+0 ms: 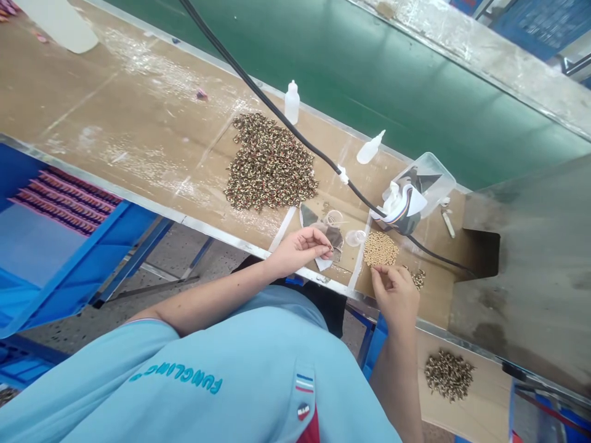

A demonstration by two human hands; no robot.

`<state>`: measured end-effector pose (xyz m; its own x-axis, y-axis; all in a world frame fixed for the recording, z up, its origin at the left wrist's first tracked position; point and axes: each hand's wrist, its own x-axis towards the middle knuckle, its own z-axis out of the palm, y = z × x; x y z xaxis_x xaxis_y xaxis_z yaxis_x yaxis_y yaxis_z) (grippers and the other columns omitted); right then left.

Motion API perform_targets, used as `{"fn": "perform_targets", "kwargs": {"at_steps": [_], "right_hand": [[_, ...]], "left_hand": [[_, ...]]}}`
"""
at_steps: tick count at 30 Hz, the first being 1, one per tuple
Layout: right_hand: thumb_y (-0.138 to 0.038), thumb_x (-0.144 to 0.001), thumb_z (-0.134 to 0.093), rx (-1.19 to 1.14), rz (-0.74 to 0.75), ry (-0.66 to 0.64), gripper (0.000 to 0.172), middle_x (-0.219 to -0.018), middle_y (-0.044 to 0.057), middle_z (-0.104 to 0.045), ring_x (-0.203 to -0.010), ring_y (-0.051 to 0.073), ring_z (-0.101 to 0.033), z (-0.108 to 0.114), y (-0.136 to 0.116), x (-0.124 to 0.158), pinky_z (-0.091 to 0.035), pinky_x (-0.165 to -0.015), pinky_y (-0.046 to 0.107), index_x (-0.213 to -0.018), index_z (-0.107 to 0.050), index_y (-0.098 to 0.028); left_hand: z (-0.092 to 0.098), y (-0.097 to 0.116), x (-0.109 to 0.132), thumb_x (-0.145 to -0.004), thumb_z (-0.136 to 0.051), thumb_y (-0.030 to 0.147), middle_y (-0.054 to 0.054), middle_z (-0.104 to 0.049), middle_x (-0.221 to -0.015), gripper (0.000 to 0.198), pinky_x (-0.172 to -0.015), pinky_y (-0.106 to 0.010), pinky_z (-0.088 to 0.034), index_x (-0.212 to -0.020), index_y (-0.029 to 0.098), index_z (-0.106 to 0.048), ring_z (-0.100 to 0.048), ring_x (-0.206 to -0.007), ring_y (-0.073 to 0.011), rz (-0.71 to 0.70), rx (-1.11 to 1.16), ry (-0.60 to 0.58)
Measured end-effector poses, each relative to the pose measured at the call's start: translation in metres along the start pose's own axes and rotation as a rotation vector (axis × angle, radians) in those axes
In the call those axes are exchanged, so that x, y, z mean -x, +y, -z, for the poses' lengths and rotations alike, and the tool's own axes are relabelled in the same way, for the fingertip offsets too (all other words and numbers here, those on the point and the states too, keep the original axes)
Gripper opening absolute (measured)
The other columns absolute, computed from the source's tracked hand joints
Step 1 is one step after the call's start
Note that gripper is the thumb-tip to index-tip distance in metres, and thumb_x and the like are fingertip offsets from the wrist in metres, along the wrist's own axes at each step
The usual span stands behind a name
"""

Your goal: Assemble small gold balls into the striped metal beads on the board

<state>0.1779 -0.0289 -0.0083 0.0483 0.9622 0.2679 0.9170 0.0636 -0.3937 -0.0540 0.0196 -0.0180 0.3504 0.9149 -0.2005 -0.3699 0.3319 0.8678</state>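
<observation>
My left hand [302, 247] is pinched shut at the near edge of the wooden bench [138, 135], its fingertips on a tiny item I cannot make out, over a scrap of grey and white sheet [329, 237]. My right hand [392, 289] is curled, thumb and forefinger pinched together just below a small heap of tan beads [380, 248]; what it holds is too small to see. A big pile of small brown ring-shaped parts [269, 165] lies farther up the bench.
Two white squeeze bottles [292, 102] [370, 149], a clear plastic tub [427, 178] with a white-wrapped tool, a black cable [277, 114], two small clear cups [354, 237], a second parts pile on cardboard [449, 374], a blue bin at left [60, 234], green conveyor belt [369, 74] behind.
</observation>
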Motion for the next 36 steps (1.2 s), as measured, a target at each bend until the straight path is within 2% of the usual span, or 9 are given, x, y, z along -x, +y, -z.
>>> {"fn": "perform_targets", "kwargs": {"at_steps": [8,17,26,32,36], "right_hand": [[-0.034,-0.085,-0.053,0.045,0.06,0.006,0.022,-0.078,0.002,-0.063,-0.064,0.011,-0.056,-0.004,0.002,0.001,-0.04,-0.058,0.022,-0.077,-0.068,-0.02],[-0.04,-0.087,-0.049,0.063,-0.008,0.009,0.029,-0.08,0.004,-0.063,-0.07,0.014,-0.058,-0.009,-0.004,0.003,-0.042,-0.061,0.024,-0.078,-0.069,-0.02],[-0.039,-0.086,-0.05,0.047,-0.022,0.009,0.028,-0.081,0.004,-0.065,-0.073,0.014,-0.06,-0.005,-0.002,0.003,-0.043,-0.064,0.024,-0.077,-0.068,-0.021],[-0.04,-0.084,-0.052,0.057,-0.069,0.026,0.028,-0.077,0.003,-0.064,-0.063,0.013,-0.056,-0.006,-0.009,0.003,-0.041,-0.059,0.024,-0.074,-0.068,-0.02],[-0.04,-0.085,-0.05,0.064,-0.075,0.042,0.029,-0.078,0.004,-0.064,-0.066,0.014,-0.058,-0.009,-0.01,0.003,-0.041,-0.059,0.024,-0.075,-0.069,-0.02]], "left_hand": [[-0.001,-0.002,0.0,-0.071,-0.073,0.031,-0.002,-0.067,-0.069,0.026,-0.071,-0.024,-0.052,-0.08,0.012,-0.057,-0.066,-0.069,-0.0108,0.041,-0.003,-0.012],[0.0,-0.002,0.001,-0.071,-0.073,0.031,-0.002,-0.067,-0.069,0.026,-0.071,-0.025,-0.052,-0.08,0.012,-0.057,-0.066,-0.068,-0.0107,0.051,-0.009,-0.011],[0.0,-0.003,0.001,-0.071,-0.073,0.031,-0.002,-0.067,-0.07,0.026,-0.072,-0.025,-0.052,-0.08,0.012,-0.056,-0.066,-0.07,-0.0111,0.057,-0.006,-0.008],[0.001,-0.003,0.001,-0.071,-0.072,0.031,-0.002,-0.067,-0.07,0.026,-0.072,-0.025,-0.052,-0.08,0.013,-0.057,-0.066,-0.07,-0.0113,0.059,-0.014,-0.007],[0.001,-0.003,0.001,-0.072,-0.072,0.031,-0.002,-0.067,-0.071,0.025,-0.073,-0.026,-0.052,-0.081,0.013,-0.056,-0.066,-0.07,-0.0117,0.062,-0.022,-0.008]]}}
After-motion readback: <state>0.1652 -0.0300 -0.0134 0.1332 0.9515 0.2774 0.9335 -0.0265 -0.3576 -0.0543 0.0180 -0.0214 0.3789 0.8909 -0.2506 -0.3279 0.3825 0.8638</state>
